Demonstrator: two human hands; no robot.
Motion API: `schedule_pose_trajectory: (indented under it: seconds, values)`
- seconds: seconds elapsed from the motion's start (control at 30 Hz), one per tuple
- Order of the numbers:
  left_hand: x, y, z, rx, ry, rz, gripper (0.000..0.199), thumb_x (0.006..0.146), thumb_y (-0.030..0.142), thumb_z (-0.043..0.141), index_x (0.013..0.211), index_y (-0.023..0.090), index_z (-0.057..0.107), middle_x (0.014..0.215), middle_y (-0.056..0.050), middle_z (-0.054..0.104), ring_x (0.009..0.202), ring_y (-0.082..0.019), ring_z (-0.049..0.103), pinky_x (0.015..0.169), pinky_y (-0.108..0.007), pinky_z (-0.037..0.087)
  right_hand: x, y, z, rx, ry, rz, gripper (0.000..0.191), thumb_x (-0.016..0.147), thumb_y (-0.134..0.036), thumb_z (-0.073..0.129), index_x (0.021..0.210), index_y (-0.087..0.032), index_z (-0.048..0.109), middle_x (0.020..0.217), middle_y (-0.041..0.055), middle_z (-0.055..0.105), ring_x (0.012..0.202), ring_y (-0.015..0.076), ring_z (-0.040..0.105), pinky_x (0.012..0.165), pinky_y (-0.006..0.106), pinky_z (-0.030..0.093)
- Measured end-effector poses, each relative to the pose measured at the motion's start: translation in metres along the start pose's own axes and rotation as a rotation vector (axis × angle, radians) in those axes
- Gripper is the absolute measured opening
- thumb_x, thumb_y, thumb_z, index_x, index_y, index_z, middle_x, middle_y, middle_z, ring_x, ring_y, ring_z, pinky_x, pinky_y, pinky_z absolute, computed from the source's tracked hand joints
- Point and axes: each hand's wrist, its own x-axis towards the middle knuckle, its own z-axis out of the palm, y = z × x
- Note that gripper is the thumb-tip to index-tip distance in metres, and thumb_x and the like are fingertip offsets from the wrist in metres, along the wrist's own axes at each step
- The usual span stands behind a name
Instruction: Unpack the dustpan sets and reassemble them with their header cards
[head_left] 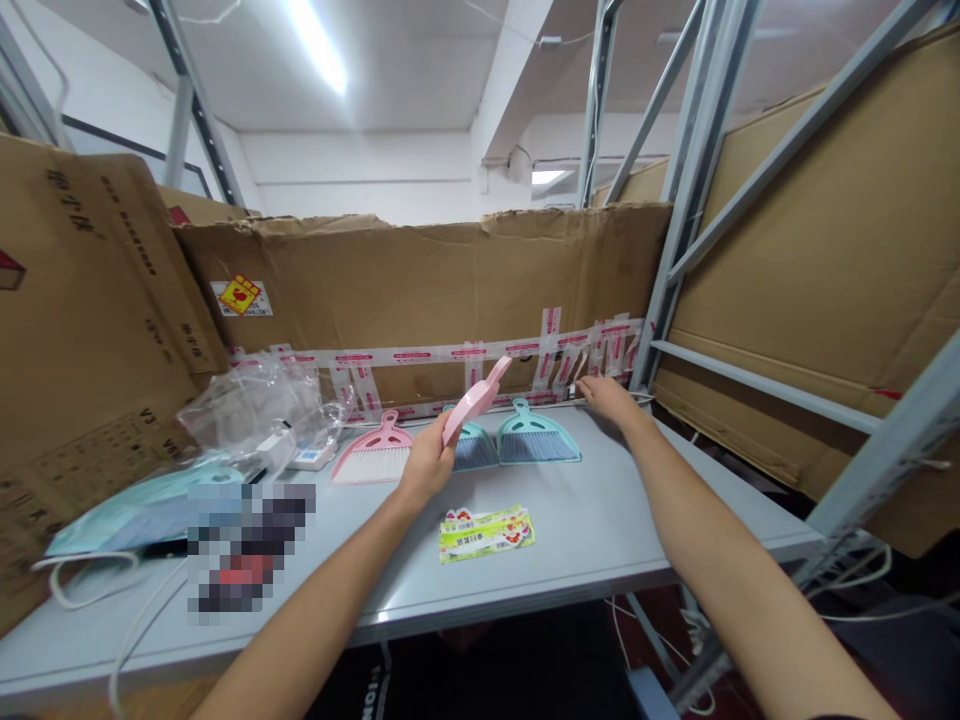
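My left hand [429, 460] is closed around a pink dustpan [474, 398], tilted up over the table and seen nearly edge-on. Behind it, a teal dustpan with a brush [478, 450] is partly covered. To the left lies a pink dustpan with a white-bristled brush [377, 455]; to the right is another teal dustpan with a brush [536, 440]. My right hand [602, 395] reaches to the table's back edge, fingers pinched together by the taped cardboard; what they grip is too small to make out. Nearer me lie printed yellow-green cards [487, 533].
A large cardboard sheet [435, 290] walls off the back of the grey table [600, 530]. Clear plastic bags [259, 405], a bagged teal set [142, 505] and white cables lie at left. Metal shelf posts [667, 260] and a carton [840, 250] bound the right.
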Motion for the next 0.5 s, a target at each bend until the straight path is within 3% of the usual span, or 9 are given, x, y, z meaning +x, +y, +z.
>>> schedule_pose_trajectory:
  seconds: [0.1, 0.2, 0.27, 0.37, 0.5]
  values:
    - [0.000, 0.001, 0.000, 0.002, 0.002, 0.002, 0.043, 0.114, 0.040, 0.051, 0.145, 0.017, 0.071, 0.119, -0.012, 0.084, 0.104, -0.030, 0.077, 0.098, -0.041, 0.057, -0.001, -0.007, 0.000, -0.029, -0.035, -0.013, 0.031, 0.111, -0.038, 0.059, 0.091, -0.023, 0.078, 0.097, 0.0151, 0.085, 0.098, 0.0309, 0.078, 0.096, 0.038, 0.053]
    - [0.000, 0.001, 0.001, -0.008, -0.006, 0.006, 0.044, 0.115, 0.038, 0.050, 0.147, 0.018, 0.070, 0.123, -0.013, 0.084, 0.108, -0.031, 0.077, 0.101, -0.042, 0.057, -0.002, -0.010, -0.008, 0.099, 0.074, 0.001, 0.035, 0.112, -0.045, 0.058, 0.097, -0.023, 0.080, 0.096, 0.0138, 0.084, 0.094, 0.0297, 0.076, 0.089, 0.037, 0.056]
    - [0.001, 0.001, 0.001, -0.018, -0.018, 0.004, 0.042, 0.114, 0.035, 0.051, 0.148, 0.019, 0.070, 0.126, -0.012, 0.084, 0.112, -0.031, 0.077, 0.103, -0.043, 0.057, -0.001, -0.012, -0.015, 0.321, 0.196, 0.054, 0.041, 0.112, -0.056, 0.059, 0.100, -0.023, 0.080, 0.082, 0.0098, 0.080, 0.079, 0.0263, 0.072, 0.073, 0.034, 0.055]
    - [0.000, 0.001, 0.002, -0.025, -0.027, -0.004, 0.042, 0.113, 0.032, 0.051, 0.148, 0.020, 0.070, 0.129, -0.012, 0.084, 0.115, -0.031, 0.077, 0.104, -0.043, 0.056, 0.000, -0.013, -0.025, 0.735, 0.342, 0.167, 0.055, 0.106, -0.075, 0.061, 0.102, -0.022, 0.077, 0.058, -0.0009, 0.059, 0.050, 0.0183, 0.054, 0.046, 0.028, 0.041]
    - [0.000, 0.001, 0.001, -0.018, -0.022, -0.001, 0.042, 0.114, 0.036, 0.050, 0.147, 0.018, 0.070, 0.126, -0.013, 0.084, 0.112, -0.031, 0.077, 0.099, -0.041, 0.056, 0.002, -0.001, -0.033, 1.059, 0.463, 0.175, 0.061, 0.099, -0.084, 0.068, 0.101, -0.022, 0.071, 0.054, -0.0088, 0.043, 0.039, 0.0126, 0.042, 0.036, 0.024, 0.029]
